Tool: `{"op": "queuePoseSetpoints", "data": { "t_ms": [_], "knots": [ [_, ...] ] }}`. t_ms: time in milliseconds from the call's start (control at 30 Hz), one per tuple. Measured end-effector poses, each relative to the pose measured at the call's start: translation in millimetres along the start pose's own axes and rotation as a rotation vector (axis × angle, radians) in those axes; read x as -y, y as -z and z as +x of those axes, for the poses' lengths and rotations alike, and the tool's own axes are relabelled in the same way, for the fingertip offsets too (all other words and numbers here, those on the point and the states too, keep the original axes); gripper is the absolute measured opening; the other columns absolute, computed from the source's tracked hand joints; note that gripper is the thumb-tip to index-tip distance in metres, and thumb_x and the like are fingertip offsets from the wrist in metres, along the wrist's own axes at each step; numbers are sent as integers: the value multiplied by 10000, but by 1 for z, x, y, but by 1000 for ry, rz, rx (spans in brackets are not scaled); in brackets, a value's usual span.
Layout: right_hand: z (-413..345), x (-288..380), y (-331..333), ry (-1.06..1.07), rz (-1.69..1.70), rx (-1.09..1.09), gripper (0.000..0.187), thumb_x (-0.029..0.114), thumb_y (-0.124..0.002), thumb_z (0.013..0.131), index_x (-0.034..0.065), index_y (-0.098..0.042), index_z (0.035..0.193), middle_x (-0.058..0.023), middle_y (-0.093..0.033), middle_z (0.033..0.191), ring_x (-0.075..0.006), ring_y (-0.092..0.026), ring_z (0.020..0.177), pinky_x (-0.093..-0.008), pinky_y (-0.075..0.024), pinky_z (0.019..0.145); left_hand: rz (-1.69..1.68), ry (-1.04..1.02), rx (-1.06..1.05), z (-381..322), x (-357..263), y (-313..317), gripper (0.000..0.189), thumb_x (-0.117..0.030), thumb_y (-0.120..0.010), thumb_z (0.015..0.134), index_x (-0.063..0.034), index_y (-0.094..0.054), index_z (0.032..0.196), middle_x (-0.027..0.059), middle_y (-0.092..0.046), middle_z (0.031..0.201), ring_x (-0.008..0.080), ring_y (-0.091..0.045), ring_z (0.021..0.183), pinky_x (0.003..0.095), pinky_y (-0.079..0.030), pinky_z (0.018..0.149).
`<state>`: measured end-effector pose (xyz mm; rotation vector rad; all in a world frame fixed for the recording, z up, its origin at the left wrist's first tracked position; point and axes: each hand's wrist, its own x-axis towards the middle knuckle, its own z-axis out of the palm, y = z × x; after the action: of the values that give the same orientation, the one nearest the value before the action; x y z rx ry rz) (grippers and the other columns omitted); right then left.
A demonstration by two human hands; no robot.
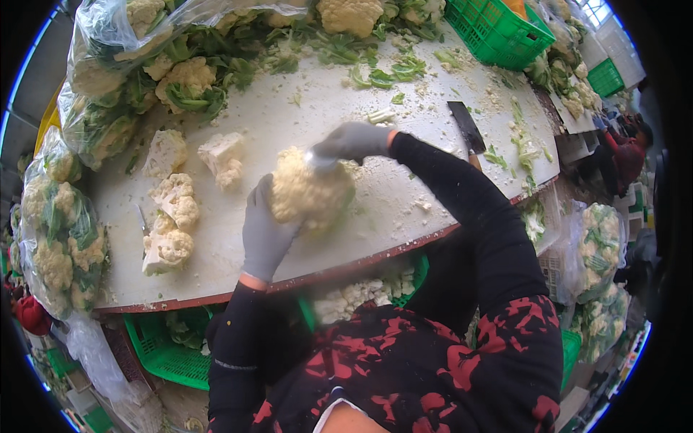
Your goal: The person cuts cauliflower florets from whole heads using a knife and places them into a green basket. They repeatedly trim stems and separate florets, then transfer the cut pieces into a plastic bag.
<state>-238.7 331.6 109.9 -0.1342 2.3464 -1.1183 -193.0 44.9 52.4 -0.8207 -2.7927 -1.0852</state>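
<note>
My left hand [266, 233], in a grey glove, grips the left side of a cauliflower head [311, 189] above the white tabletop [227, 216]. My right hand [354, 142], gloved too, is at the head's upper edge. Its fingers close on a small shiny tool [320, 160] that meets the florets; blur hides what kind it is. To the left lie several cut cauliflower pieces, among them a pale chunk [222, 159] and a piece with its cut stem showing [168, 249]. Beside them rests a small knife [142, 219]. A cleaver [466, 127] lies right of my right forearm.
Whole cauliflowers [189, 81] and leaves line the table's far side. Bagged cauliflowers [62, 233] stand at the left. A green crate [501, 35] sits at the far right. Below the red table edge [357, 265] are green crates [168, 346]. Another person [628, 151] works at the right.
</note>
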Motion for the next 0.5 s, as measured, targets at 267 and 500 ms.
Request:
{"op": "queuePoseSetpoints", "data": {
  "t_ms": [267,500],
  "knots": [
    [-37,-44,-24,-14,95,-290,540,555,-598,984,50,-735,1120,-92,-718,965,-201,-667,739,-326,-560,617,81,161,3,31,-41,-3,972,-517,-887,719,-9,-466,1433,218,-595,1280,362,-632,1149,435,-545,932],
    [-46,-65,-32,-86,118,-424,358,429,-599,999,116,-745,1095,-76,-688,797,-163,-652,652,-283,-552,582,89,213,-30,33,-39,-13,934,-509,-876,737,-14,-483,1424,209,-596,1287,348,-627,1162,419,-537,939]
  ]
}}
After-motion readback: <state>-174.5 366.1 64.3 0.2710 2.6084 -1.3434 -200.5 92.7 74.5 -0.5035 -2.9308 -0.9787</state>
